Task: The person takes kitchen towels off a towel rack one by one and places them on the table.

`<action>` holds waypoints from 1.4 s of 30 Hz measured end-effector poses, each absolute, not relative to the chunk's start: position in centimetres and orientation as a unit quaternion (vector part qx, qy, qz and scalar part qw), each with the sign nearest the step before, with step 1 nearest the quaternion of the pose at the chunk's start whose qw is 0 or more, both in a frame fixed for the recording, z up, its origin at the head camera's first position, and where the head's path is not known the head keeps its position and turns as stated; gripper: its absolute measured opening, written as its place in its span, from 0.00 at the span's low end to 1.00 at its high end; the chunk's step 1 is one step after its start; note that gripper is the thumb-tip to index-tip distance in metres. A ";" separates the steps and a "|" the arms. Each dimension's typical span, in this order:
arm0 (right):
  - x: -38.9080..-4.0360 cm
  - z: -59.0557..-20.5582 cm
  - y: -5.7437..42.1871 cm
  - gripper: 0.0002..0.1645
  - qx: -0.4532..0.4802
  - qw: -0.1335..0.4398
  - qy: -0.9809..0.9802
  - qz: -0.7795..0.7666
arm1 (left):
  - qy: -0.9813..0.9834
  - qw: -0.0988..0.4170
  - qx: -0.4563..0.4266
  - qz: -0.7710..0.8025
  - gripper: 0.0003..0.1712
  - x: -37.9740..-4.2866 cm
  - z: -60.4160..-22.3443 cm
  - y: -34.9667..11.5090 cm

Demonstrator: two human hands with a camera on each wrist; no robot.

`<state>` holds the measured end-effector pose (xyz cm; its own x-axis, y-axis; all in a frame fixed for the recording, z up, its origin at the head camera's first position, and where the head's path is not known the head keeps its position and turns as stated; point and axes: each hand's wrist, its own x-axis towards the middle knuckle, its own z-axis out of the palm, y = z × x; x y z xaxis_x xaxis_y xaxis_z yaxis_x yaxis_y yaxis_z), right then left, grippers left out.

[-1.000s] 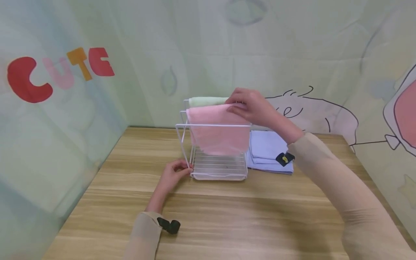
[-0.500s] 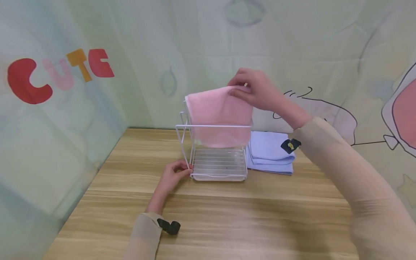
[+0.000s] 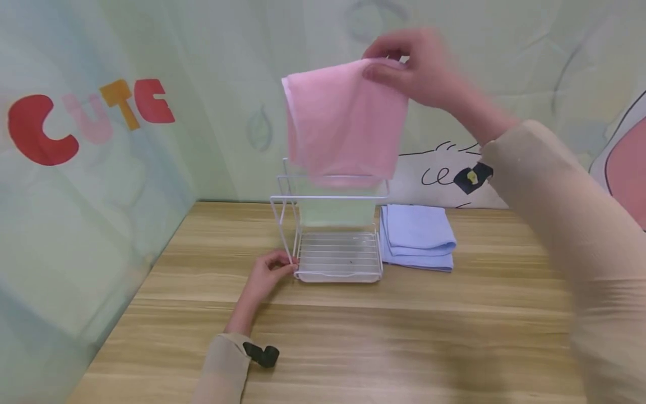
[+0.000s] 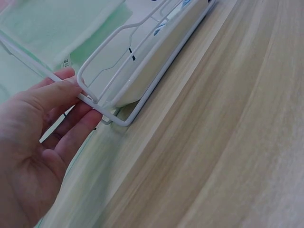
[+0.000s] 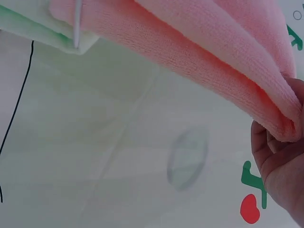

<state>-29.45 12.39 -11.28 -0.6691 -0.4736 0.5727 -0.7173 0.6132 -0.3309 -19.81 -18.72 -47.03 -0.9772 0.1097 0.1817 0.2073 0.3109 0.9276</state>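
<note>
High above the white wire rack (image 3: 330, 197), my right hand (image 3: 416, 67) pinches a folded pink towel (image 3: 348, 120) by its upper right corner. The towel hangs down in folds, its lower edge overlapping the rack's rear bars in the head view. In the right wrist view the pink towel (image 5: 199, 52) slants from the fingers, thick and fluffy. My left hand (image 3: 267, 275) grips the rack's front left lower corner; in the left wrist view thumb and fingers pinch the white wire (image 4: 90, 100). A pale green towel (image 3: 337, 210) hangs on the rack's back bar, partly hidden by the pink one.
Folded blue towels (image 3: 419, 233) lie on the wooden table (image 3: 353, 342) just right of the rack. A shallow tray (image 3: 338, 276) sits in the rack's base. Behind stands a printed curtain (image 3: 217, 112) with cartoon drawings and letters.
My right hand has risen well above the rack, lifting the pink towel off its bar and uncovering part of the green towel. The left hand has stayed at the rack's corner.
</note>
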 end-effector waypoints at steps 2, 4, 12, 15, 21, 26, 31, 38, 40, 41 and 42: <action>-29.5 -10.4 12.8 0.14 0.325 0.218 -0.875 0.286 | -0.807 0.039 -0.099 -0.582 0.09 -19.8 -47.0 -18.7; -29.6 -9.8 13.4 0.15 0.312 0.222 -0.876 0.295 | -0.805 0.038 -0.099 -0.583 0.10 -19.9 -47.0 -18.6; -29.9 -8.0 16.9 0.10 0.249 0.236 -0.885 0.314 | -0.807 0.044 -0.094 -0.581 0.09 -20.0 -47.0 -18.5; -30.0 -7.8 18.7 0.09 0.226 0.225 -0.887 0.335 | -0.806 0.041 -0.092 -0.583 0.09 -19.8 -46.9 -18.5; -30.3 -7.9 23.1 0.07 0.178 0.173 -0.893 0.376 | -0.809 0.040 -0.081 -0.581 0.09 -19.6 -46.9 -18.5; -30.9 -9.5 27.3 0.08 0.148 0.174 -0.924 0.308 | -0.812 0.053 -0.085 -0.575 0.09 -19.5 -46.8 -18.7; -31.5 -12.3 30.5 0.23 0.119 0.149 -0.959 0.211 | -0.818 0.049 -0.078 -0.568 0.09 -19.3 -46.8 -18.8; -32.6 -17.3 34.4 0.28 0.113 0.112 -0.971 0.177 | -0.818 0.042 -0.076 -0.568 0.09 -19.4 -46.8 -18.7; -32.8 -18.6 35.6 0.27 0.113 0.109 -0.970 0.186 | -0.817 0.041 -0.081 -0.570 0.09 -19.5 -46.8 -18.7; -32.9 -19.3 36.1 0.27 0.115 0.110 -0.969 0.189 | -0.816 0.042 -0.082 -0.571 0.09 -19.5 -46.7 -18.6; -33.0 -19.9 36.6 0.26 0.115 0.110 -0.969 0.187 | -0.816 0.041 -0.085 -0.571 0.09 -19.5 -46.7 -18.6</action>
